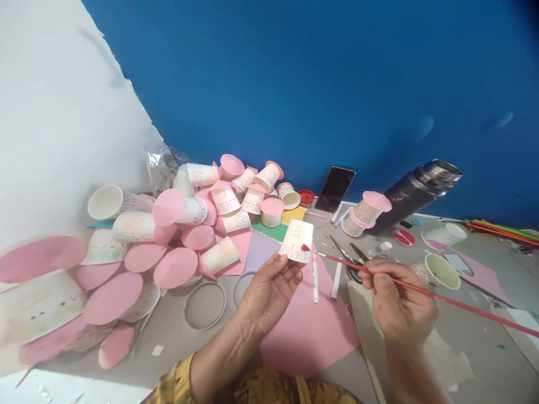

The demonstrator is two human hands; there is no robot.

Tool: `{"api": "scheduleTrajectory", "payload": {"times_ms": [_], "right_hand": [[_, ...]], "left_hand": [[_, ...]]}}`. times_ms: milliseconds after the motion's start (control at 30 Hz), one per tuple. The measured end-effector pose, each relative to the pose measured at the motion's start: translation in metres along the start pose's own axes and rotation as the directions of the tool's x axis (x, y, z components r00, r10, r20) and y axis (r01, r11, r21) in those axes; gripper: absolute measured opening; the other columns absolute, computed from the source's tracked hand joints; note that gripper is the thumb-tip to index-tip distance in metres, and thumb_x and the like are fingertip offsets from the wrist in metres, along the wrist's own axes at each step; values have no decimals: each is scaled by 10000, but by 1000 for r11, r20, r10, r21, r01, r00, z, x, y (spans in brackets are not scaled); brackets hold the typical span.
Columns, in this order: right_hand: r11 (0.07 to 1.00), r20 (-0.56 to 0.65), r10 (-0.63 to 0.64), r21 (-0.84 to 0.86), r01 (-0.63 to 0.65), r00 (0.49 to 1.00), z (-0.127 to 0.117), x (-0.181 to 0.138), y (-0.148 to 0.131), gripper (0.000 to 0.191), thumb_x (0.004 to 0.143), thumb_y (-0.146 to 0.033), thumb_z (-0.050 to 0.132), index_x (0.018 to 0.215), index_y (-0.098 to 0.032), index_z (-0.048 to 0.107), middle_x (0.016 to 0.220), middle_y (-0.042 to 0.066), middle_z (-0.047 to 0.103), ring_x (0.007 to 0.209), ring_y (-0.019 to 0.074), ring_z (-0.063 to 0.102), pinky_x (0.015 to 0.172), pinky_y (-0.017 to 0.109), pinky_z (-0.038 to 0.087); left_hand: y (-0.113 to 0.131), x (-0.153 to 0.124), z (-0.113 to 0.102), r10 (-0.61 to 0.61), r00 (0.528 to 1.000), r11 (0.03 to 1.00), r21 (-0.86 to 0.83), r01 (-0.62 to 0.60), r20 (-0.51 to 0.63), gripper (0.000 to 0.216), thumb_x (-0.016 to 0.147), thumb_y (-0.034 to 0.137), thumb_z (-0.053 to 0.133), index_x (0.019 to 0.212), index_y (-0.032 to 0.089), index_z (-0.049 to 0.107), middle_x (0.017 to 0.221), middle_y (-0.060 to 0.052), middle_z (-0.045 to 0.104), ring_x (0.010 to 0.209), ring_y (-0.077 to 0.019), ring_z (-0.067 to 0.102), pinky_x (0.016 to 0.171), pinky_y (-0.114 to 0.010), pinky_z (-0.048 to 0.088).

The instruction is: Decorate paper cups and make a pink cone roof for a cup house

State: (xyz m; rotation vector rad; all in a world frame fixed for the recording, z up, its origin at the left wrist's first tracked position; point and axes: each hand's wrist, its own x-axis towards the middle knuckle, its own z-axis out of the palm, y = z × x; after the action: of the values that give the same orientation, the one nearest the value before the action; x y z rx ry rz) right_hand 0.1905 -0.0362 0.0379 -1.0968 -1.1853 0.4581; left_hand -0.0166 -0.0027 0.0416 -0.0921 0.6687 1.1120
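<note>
My left hand (273, 289) grips a white paper cup (298, 235) by its rim end, upside down. A yellow window outline and purple strokes are drawn on the cup's side. My right hand (398, 300) is closed around a long red paintbrush (404, 283). The brush's bristles, loaded with red paint, are at the cup's lower right side; whether they touch it I cannot tell. Under both hands lies a pink paper sheet (309, 331). Behind the cup stands an open red paint pot (306, 197).
Many decorated cups with pink paper discs (176, 266) are heaped at the left. Tape rings (205, 306), markers (315, 280) and scissors (347, 258) lie around the middle. A phone (336, 189) and a dark flask (415, 196) lean near the blue wall (295, 84).
</note>
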Motion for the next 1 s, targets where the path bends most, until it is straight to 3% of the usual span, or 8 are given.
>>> {"api": "scheduleTrajectory", "payload": {"times_ms": [133,333,700,1000], "right_hand": [[998,12,23,-50,-23,1000,-1,-1,0,100,930,-272,706,884,-188,736,865,63,709,640,159,635,552,302,529],[1000,-49,-16,18,17,999,-1,4,0,148,931,-299,706,844,-181,717,788,62,688,706,194,650,558,307,499],[999,12,-23,-30,23,1000,0,2,-1,120,924,-290,708,855,-193,725,826,64,705,658,182,638,528,305,512],[999,-68,27,41,-24,997,-5,7,-3,153,932,-312,721,870,-173,726,825,64,696,649,165,649,525,289,487]], "left_hand": [[-1,0,0,3,1000,1000,5,-3,3,73,901,74,691,859,132,705,979,-89,781,919,-194,746,727,-269,557],[0,-1,0,-5,1000,1000,-9,5,-22,100,884,53,692,827,135,690,912,-83,773,886,-197,745,736,-280,557],[-1,0,-1,-7,1000,1000,6,7,15,80,869,69,724,847,141,698,941,-75,775,895,-181,738,721,-260,546],[3,-1,5,-71,995,996,-64,66,-72,133,929,50,624,839,138,667,828,-64,759,775,-170,745,683,-272,573]]}}
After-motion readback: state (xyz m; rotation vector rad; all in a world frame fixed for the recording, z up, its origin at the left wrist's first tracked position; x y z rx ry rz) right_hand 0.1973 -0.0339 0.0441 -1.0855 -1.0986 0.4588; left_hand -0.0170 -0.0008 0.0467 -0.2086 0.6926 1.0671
